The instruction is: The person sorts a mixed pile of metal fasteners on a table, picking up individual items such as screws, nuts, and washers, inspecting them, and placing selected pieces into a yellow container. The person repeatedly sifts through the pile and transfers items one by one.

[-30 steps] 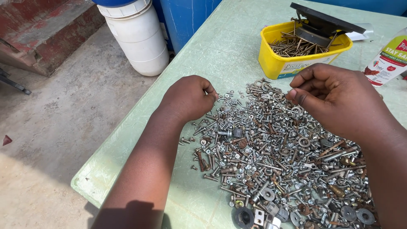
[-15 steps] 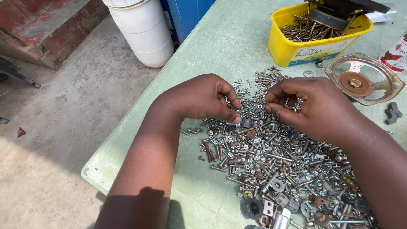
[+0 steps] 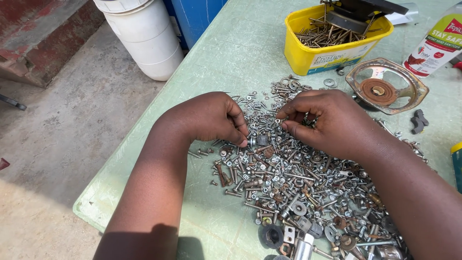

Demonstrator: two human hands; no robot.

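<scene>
Hardware in a heap (image 3: 298, 192) — screws, nuts, washers and bolts, some bright, some rusted — covers the near right part of a pale green desk (image 3: 231, 53), where a person sorts through it with both hands. The left hand (image 3: 211, 118) rests knuckles-up at the heap's left edge, fingers curled under and thumb and forefinger tips pressed together at the pile; whether they pinch a piece cannot be told. The right hand (image 3: 327, 120) sits just beside it over the pile's top, fingertips drawn together around what looks like a small fastener, the piece itself hidden. Judged from here, the picking goes best with one piece lifted clear at a time by the fingertips, the other hand spreading the heap flat so nothing rolls toward the desk's near edge. Behind the hands stands a yellow tub (image 3: 332, 45) full of long screws, with a dark metal part lying across it. To its right lie a rusty round speaker frame (image 3: 387, 86) and a white bottle (image 3: 435, 45). Off the desk, on the concrete floor, stands a white bucket (image 3: 144, 38).
</scene>
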